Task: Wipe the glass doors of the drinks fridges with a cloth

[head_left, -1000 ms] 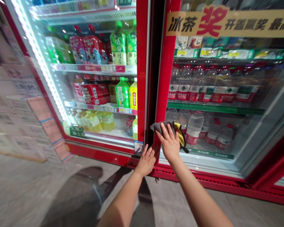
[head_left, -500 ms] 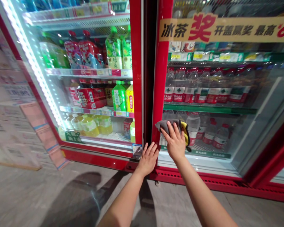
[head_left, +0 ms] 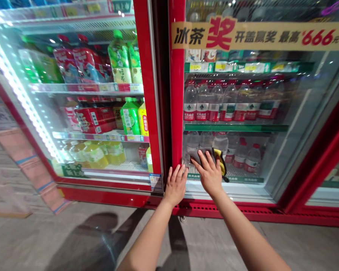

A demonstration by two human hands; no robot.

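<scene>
My right hand (head_left: pixel 209 172) presses a grey and yellow cleaning cloth (head_left: pixel 220 155) against the lower glass door (head_left: pixel 251 141) of the right-hand drinks fridge. Its fingers lie over the cloth's grey side, and a yellow, dark-edged fold sticks out to the right. My left hand (head_left: pixel 175 185) rests with fingers stretched out on the lower red door frame (head_left: pixel 177 113) of that fridge, holding nothing. Behind the glass, water bottles (head_left: pixel 243 154) with red caps stand on the bottom shelf, partly covered by the cloth and hand.
A second red-framed fridge (head_left: pixel 145 75) stands to the left, lit inside and stocked with drinks; a dark gap separates the two. Stacked cartons (head_left: pixel 19 150) line the far left. A yellow banner (head_left: pixel 260 36) crosses the right door. Grey floor (head_left: pixel 214 244) lies below, with a shadow on it.
The view has shifted right, so the fridges appear further left. My right hand and the cloth have moved slightly right along the glass; my left hand stays on the red frame.
</scene>
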